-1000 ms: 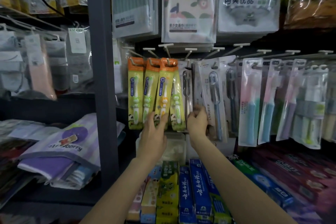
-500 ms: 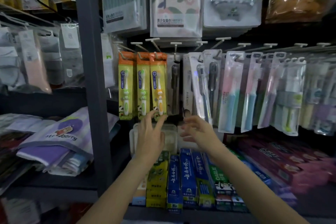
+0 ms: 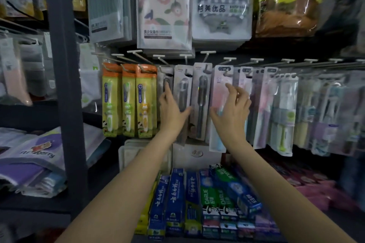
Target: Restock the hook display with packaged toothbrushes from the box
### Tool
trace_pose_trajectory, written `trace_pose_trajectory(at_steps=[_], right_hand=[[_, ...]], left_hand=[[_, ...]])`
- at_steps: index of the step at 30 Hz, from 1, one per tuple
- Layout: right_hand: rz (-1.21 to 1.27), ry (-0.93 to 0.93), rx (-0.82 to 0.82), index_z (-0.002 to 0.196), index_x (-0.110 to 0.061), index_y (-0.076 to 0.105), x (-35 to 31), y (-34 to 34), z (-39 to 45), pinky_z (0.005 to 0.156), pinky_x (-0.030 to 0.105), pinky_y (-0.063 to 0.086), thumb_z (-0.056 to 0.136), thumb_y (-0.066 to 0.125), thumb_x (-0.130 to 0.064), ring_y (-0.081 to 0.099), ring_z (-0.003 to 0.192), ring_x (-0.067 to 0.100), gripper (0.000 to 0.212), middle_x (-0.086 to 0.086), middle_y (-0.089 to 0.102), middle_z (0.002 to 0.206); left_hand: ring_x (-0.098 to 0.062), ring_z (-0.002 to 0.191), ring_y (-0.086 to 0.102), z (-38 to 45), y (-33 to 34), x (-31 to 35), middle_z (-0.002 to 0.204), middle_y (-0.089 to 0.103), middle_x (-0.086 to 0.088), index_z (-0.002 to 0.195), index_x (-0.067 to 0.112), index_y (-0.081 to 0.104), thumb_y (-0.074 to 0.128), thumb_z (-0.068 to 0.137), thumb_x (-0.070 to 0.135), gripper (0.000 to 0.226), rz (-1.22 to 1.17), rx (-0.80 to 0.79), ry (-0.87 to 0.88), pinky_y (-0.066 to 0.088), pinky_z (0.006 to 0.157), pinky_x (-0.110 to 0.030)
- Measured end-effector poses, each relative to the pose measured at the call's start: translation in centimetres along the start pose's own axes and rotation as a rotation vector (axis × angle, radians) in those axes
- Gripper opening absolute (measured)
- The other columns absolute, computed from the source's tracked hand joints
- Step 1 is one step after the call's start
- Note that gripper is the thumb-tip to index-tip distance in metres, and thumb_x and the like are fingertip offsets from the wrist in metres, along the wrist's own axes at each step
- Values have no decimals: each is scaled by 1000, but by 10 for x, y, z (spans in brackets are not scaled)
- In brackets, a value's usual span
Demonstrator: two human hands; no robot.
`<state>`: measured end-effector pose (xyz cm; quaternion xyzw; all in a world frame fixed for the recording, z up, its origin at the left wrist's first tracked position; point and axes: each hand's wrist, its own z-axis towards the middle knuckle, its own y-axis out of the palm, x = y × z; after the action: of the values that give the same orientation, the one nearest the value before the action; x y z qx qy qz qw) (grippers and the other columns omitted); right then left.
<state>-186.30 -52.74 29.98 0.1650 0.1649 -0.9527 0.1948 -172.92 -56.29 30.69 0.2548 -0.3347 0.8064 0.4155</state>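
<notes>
- orange-topped yellow kids' toothbrush packs (image 3: 128,100) hang on hooks, far left
- left hand (image 3: 171,110) released, fingers straight — touching grey packaged toothbrushes (image 3: 182,96) on hooks
- right hand (image 3: 231,112) loosely curled, empty, before pale pink toothbrush pack (image 3: 218,89)

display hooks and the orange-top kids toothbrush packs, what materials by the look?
Display hooks: likely thin metal wire with pale flat end tabs, probably plastic.
Orange-top toothbrush packs: seemingly printed card backing, matte orange header, under a clear glossy plastic blister that catches glare.

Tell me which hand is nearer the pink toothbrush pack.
Right. The right hand hovers in front of the pink toothbrush pack; the left hand rests on the grey packs further left.
</notes>
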Motion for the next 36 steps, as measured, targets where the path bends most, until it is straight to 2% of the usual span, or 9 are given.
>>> trace_pose_trajectory(at_steps=[5,11,16,19,21,25,28,32,36], right_hand=[[35,65,-149,147,-13,13,9,14,6,97,48,43,78,71,-12,39,121,37,90,20,27,137],[54,38,-200,149,-18,1,17,11,8,73,39,52,85,60,-4,50,107,35,88,16,30,135],[74,-42,-221,147,-10,14,24,0,-3,82,37,50,84,65,-13,47,111,32,81,17,33,132],[25,-68,-69,139,-5,33,40,-18,-9,94,43,45,82,68,-18,45,114,34,68,20,39,130],[-3,59,-27,137,-5,34,57,-29,-9,97,47,39,81,70,-22,40,118,37,68,22,37,133],[121,273,-277,147,-7,10,77,-32,-13,102,45,37,82,69,-27,36,127,39,90,22,21,145],[174,290,-361,148,-9,2,77,-33,-21,100,38,37,87,64,-17,35,130,34,87,18,20,150],[218,282,-419,147,-9,8,78,-38,-26,96,36,39,88,57,-2,41,125,33,77,17,28,147],[138,268,-501,146,-7,9,80,-51,-33,97,34,37,86,62,-7,41,122,35,80,22,29,139]], left_hand=[[-29,137,29,7,21,17,153,20,-11,148,16,-6,69,82,20,100,-15,35,-156,30,107,-39],[-28,136,30,7,22,11,152,25,-11,148,13,-2,68,82,12,97,29,84,-86,28,109,-37],[-29,141,17,-4,20,15,154,9,-13,148,17,-6,71,80,16,103,27,108,-110,22,112,-41],[-28,138,21,-27,21,15,150,16,-14,147,17,14,72,78,19,91,130,350,-41,23,114,-43],[-26,134,27,-43,26,16,146,25,-12,142,18,28,69,78,18,76,184,407,82,25,111,-36],[-24,130,36,-67,58,18,144,28,-8,145,27,21,66,82,18,77,142,156,207,38,105,-40],[-23,118,48,-74,79,21,138,38,-7,147,34,7,65,85,13,88,-63,-18,45,45,96,-38],[-18,85,57,-74,86,18,96,55,-4,148,32,9,61,85,3,86,-151,-41,-67,50,76,-29],[-6,76,52,-82,73,17,96,53,1,147,28,15,58,87,3,78,-77,-66,-59,47,66,-18]])
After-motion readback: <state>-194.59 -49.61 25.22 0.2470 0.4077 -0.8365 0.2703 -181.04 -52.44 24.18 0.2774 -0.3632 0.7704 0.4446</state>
